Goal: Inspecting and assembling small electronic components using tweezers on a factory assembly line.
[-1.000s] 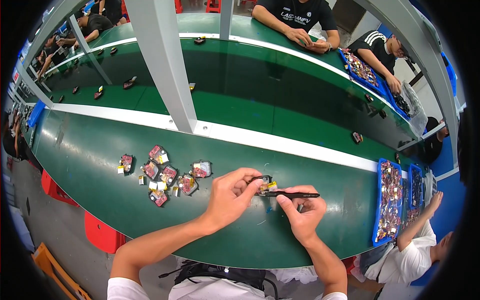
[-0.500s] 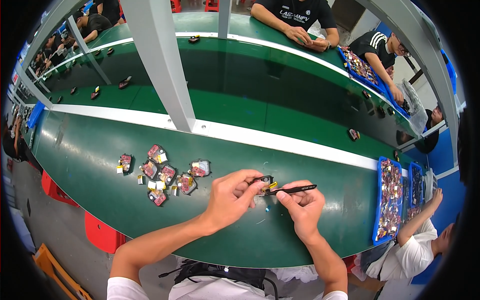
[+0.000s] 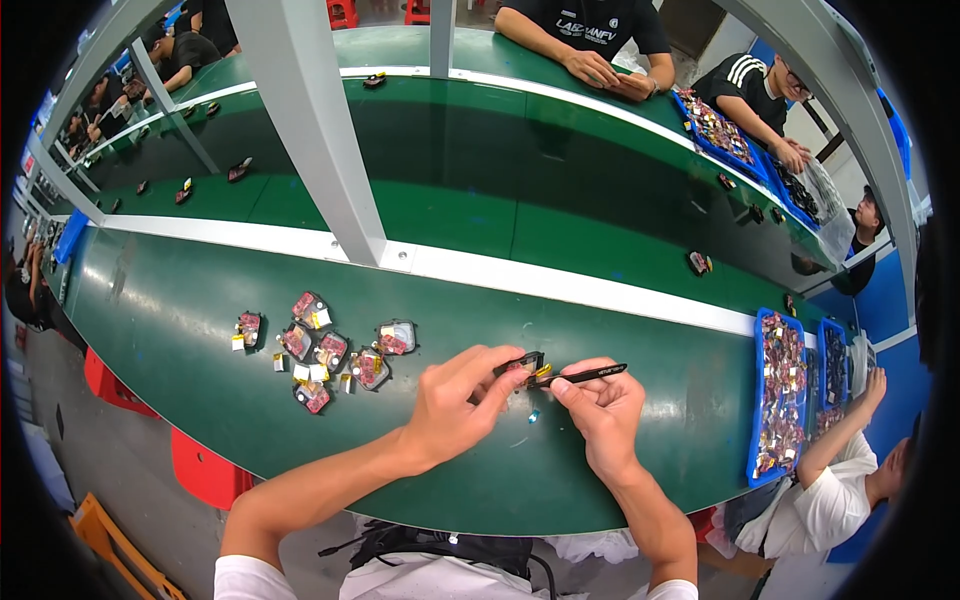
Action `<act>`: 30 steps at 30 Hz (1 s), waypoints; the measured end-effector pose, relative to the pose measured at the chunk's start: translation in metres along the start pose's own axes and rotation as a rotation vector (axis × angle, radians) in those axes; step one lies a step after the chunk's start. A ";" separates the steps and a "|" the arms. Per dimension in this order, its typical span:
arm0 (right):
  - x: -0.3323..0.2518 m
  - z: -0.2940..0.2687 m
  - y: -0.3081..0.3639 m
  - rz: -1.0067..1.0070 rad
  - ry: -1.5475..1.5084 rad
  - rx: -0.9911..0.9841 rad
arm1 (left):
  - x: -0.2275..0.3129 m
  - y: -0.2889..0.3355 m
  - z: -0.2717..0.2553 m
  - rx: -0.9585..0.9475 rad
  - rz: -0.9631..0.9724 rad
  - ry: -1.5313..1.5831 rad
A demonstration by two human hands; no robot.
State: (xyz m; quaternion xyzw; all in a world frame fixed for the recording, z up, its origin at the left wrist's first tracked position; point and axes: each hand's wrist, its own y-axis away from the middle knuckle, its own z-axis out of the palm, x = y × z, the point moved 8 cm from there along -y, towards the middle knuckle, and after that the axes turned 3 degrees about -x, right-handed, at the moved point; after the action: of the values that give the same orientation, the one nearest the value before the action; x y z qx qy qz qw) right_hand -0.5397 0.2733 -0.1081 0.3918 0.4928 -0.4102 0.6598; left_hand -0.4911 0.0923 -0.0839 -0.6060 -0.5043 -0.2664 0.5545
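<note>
My left hand (image 3: 457,402) is closed on a small black electronics casing (image 3: 533,359), gripping it by its near left side with thumb and fingers. Between thumb and fingers of my right hand (image 3: 608,408) is a pair of black tweezers (image 3: 600,372), its tip pointing left into the casing. A small yellow piece (image 3: 543,372) shows at the tweezer tip; whether the tips grip it is too small to tell. Just below the casing, a tiny bluish bit (image 3: 534,416) lies on the green table (image 3: 420,490). My fingers partly hide the casing.
Several similar open casings (image 3: 331,350) with red boards lie left of my hands. A blue tray (image 3: 757,400) full of parts stands at the right, near a co-worker in white. Beyond a white rail (image 3: 560,290), a green conveyor (image 3: 450,215) carries scattered casings. A grey post (image 3: 320,130) rises ahead.
The view has shifted slightly. My hands keep hold of the casing and tweezers, almost in place. At the upper right, a co-worker's hand has drawn back from the far blue tray.
</note>
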 end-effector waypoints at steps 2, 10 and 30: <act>0.002 -0.001 -0.001 0.026 -0.019 -0.001 | 0.004 0.000 0.000 0.017 0.038 -0.029; 0.001 -0.001 -0.001 0.068 -0.050 -0.016 | 0.003 0.000 0.001 -0.024 0.008 0.016; -0.025 0.005 0.009 -0.443 0.344 0.015 | -0.036 0.004 0.020 -0.248 -0.493 0.586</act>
State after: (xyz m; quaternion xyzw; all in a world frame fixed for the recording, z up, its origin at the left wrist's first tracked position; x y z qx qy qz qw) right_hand -0.5343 0.2757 -0.0822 0.3432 0.6684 -0.4754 0.4577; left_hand -0.5051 0.0998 -0.1221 -0.4276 -0.4193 -0.6118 0.5168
